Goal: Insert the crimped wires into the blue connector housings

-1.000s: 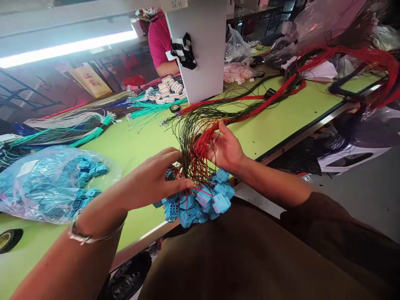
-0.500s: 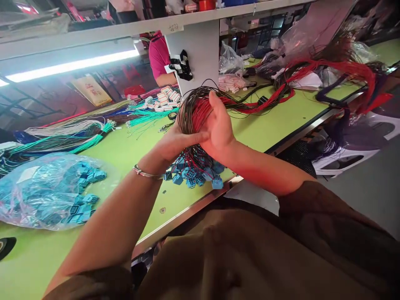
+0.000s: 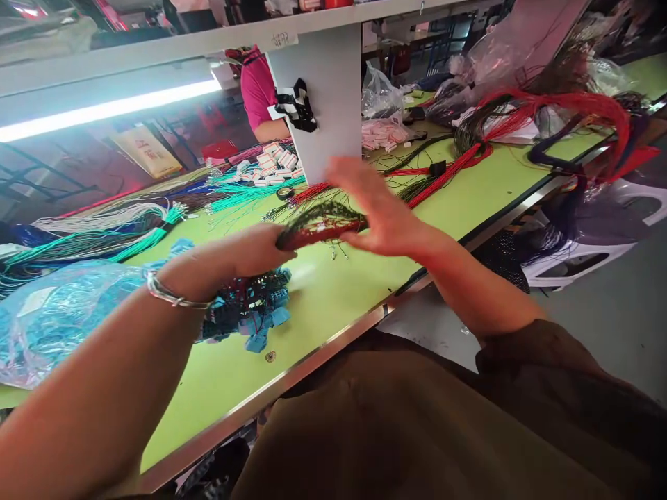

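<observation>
1. The wire bundle (image 3: 320, 226), red and dark strands gathered into one thick hank, lies level above the green table (image 3: 333, 292), spanning the gap between the two hands.
2. The blue connector housings (image 3: 255, 309) crimped to the bundle's lower ends hang and rest on the table just below the left wrist.
3. The left hand (image 3: 255, 250) has its grip closed around the near end of the bundle, fingers wrapped over the strands.
4. The right hand (image 3: 383, 212) is motion-blurred; its palm lies against the far end of the bundle with the fingers spread. Whether this grip is closed on the wires cannot be told.
5. Relative position: the bundle sits between the grips, clamped at its left end and touched at its right, with loose strand ends fanning out past the right palm.
6. Risk, judged: loose strands may slip from the open right palm and splay; hanging housings may snag on each other or drag on the table.
7. Surroundings: a clear bag of blue housings (image 3: 57, 316) lies to the left; teal wire looms (image 3: 151, 239) and long red wire runs (image 3: 453, 167) lie further back; another person in a pink top (image 3: 258, 90) works beyond the white post (image 3: 326, 90).
</observation>
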`<state>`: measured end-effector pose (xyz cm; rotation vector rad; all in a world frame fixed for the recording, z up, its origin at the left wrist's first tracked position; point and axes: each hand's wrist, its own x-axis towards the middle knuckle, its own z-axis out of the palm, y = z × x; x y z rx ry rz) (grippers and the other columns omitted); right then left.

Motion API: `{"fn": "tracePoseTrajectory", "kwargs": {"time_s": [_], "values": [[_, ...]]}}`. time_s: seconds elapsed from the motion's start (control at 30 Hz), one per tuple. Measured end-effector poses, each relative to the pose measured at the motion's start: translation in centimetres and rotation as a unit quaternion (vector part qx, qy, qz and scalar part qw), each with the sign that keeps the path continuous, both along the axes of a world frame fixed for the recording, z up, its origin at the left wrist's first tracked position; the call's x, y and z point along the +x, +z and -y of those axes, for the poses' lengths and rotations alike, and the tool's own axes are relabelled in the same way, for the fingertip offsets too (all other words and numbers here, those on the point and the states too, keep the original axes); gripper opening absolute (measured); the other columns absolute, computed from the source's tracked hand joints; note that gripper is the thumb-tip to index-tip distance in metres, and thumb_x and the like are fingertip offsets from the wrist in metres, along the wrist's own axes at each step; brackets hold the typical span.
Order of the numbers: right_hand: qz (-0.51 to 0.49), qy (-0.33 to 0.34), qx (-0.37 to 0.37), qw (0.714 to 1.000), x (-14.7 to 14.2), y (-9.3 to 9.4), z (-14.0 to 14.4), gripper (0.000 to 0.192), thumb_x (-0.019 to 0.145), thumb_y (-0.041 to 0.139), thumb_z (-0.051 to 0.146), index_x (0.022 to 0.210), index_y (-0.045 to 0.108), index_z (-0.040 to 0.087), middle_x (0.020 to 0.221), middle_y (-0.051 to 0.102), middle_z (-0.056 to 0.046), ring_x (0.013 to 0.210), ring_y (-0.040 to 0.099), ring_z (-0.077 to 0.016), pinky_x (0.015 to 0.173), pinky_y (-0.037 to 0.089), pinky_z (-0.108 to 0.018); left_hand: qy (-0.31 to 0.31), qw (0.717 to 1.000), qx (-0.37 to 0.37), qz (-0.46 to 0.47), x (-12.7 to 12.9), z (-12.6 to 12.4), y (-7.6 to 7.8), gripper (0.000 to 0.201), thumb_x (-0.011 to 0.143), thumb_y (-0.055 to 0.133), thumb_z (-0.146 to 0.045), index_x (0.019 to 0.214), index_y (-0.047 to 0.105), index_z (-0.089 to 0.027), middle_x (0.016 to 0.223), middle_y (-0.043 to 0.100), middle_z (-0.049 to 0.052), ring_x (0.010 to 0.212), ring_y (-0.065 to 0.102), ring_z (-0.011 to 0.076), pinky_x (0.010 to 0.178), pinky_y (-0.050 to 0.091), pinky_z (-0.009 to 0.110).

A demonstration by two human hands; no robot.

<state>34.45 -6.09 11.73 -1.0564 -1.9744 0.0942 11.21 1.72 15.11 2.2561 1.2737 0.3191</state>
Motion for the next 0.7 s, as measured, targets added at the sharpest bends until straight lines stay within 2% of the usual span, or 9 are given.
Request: {"fn": "tracePoseTrajectory", "kwargs": {"time_s": [0.03,0.1,0.2,0.3,0.37,0.47,0.53,0.6,0.7], "values": [[0.078,0.027,0.009,0.997,-1.4,-0.5,-0.3,0.068,0.076,0.074,0.03,0.138,0.049,0.024,0.151,0.041,-0.011,0.145,0.032,-0.0318,0.118,0.028,-0.054,-0.034,0.998,-0.009,-0.05,-0.2,0.3,-0.7,0.017,0.052,0.074,-0.03,0.054,0.06,-0.022,0.048,0.054,-0.002,0.048,0.049,0.0154,0.052,0.037,0.029],[0.188,0.043,0.011,0.981,-4.4,-1.4,-1.2,0.065,0.082,0.069,0.025,0.142,0.044,0.024,0.147,0.046,-0.012,0.143,0.035,-0.0315,0.118,0.024,-0.056,-0.069,0.992,-0.009,-0.106,-0.6,1.2,-1.9,0.017,0.056,0.071,-0.036,0.061,0.063,-0.021,0.055,0.06,0.001,0.053,0.052,0.0176,0.055,0.04,0.03],[0.296,-0.002,-0.014,0.955,-7.5,-2.6,-2.7,0.042,0.094,0.048,0.017,0.136,0.046,0.019,0.12,0.064,-0.013,0.12,0.058,-0.0263,0.107,0.037,-0.055,-0.066,0.992,-0.007,-0.11,-1.8,2.5,-2.7,0.029,0.064,0.064,-0.045,0.078,0.066,-0.019,0.069,0.067,0.002,0.064,0.058,0.0207,0.063,0.045,0.031],[0.356,-0.008,-0.054,0.933,-8.2,-3.3,-3.5,0.027,0.098,0.039,0.021,0.121,0.054,0.018,0.1,0.069,-0.009,0.088,0.067,-0.0232,0.078,0.05,-0.041,-0.077,0.99,-0.032,-0.111,-2.9,3.2,-3.1,0.035,0.07,0.058,-0.047,0.088,0.065,-0.017,0.078,0.069,0.002,0.07,0.06,0.0206,0.066,0.045,0.03],[0.378,-0.028,-0.071,0.923,-7.8,-3.6,-3.3,0.025,0.098,0.038,0.023,0.115,0.055,0.017,0.094,0.07,-0.008,0.079,0.067,-0.0227,0.065,0.047,-0.034,-0.076,0.989,-0.023,-0.122,-3.4,3.3,-3.4,0.03,0.072,0.055,-0.042,0.088,0.063,-0.018,0.08,0.069,0.002,0.071,0.061,0.0203,0.065,0.044,0.03],[0.393,-0.077,-0.064,0.914,-7.2,-3.7,-3.0,0.026,0.098,0.035,0.021,0.114,0.056,0.016,0.09,0.07,-0.009,0.076,0.066,-0.0226,0.059,0.04,-0.03,-0.057,0.984,0.017,-0.166,-3.8,3.2,-3.7,0.019,0.074,0.051,-0.036,0.081,0.059,-0.02,0.073,0.066,0.002,0.066,0.06,0.0202,0.061,0.04,0.031],[0.386,-0.09,-0.047,0.917,-6.9,-3.5,-2.9,0.029,0.099,0.032,0.023,0.116,0.055,0.016,0.09,0.07,-0.008,0.076,0.065,-0.0216,0.057,0.036,-0.029,-0.047,0.98,0.057,-0.184,-3.9,3.1,-3.2,0.018,0.077,0.047,-0.036,0.078,0.058,-0.021,0.071,0.065,0.003,0.066,0.06,0.0224,0.06,0.04,0.033],[0.361,-0.096,-0.034,0.927,-6.7,-3.2,-3.0,0.031,0.101,0.031,0.029,0.119,0.054,0.018,0.092,0.07,-0.008,0.077,0.064,-0.0204,0.056,0.032,-0.028,-0.046,0.969,0.149,-0.193,-3.9,3.3,-2.4,0.021,0.08,0.043,-0.037,0.079,0.059,-0.023,0.075,0.066,0.006,0.072,0.062,0.0272,0.065,0.042,0.038],[0.312,-0.097,-0.052,0.944,-6.6,-3.6,-3.3,0.034,0.102,0.033,0.04,0.122,0.052,0.02,0.099,0.07,-0.007,0.081,0.063,-0.0193,0.056,0.028,-0.028,-0.066,0.92,0.322,-0.214,-3.8,3.8,-2.0,0.022,0.083,0.038,-0.032,0.081,0.059,-0.025,0.084,0.067,0.01,0.086,0.064,0.0343,0.078,0.044,0.048]]}}
